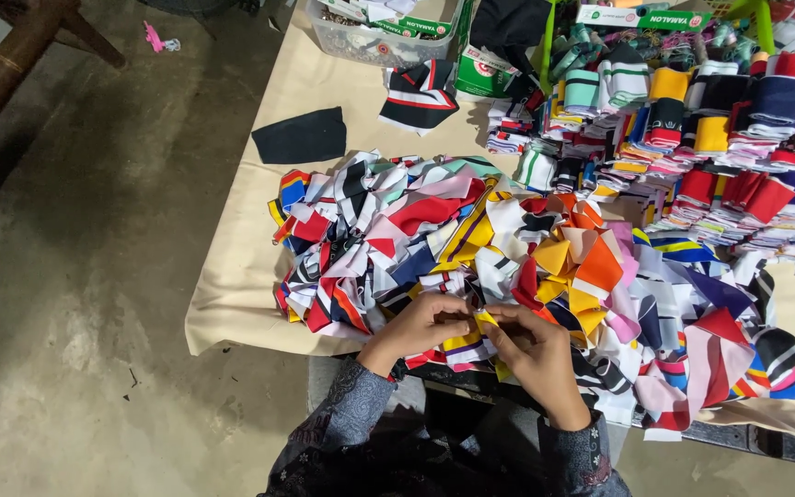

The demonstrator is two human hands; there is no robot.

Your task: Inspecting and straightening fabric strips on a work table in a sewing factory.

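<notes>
My left hand (420, 324) and right hand (531, 350) pinch one small yellow strip (484, 318) between closed fingertips, at the bench's (232, 276) near edge. Beyond it lies the loose heap of scraps (471, 239); folded stacks (720, 138) fill the far right corner.

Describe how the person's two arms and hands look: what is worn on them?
Both hands, the left hand and the right hand, are bare, without gloves; no ring or watch can be made out. Each arm is covered down to the wrist by a long sleeve: the left sleeve and the right sleeve are dark blue-grey cloth with a small, pale, flowery pattern.
</notes>
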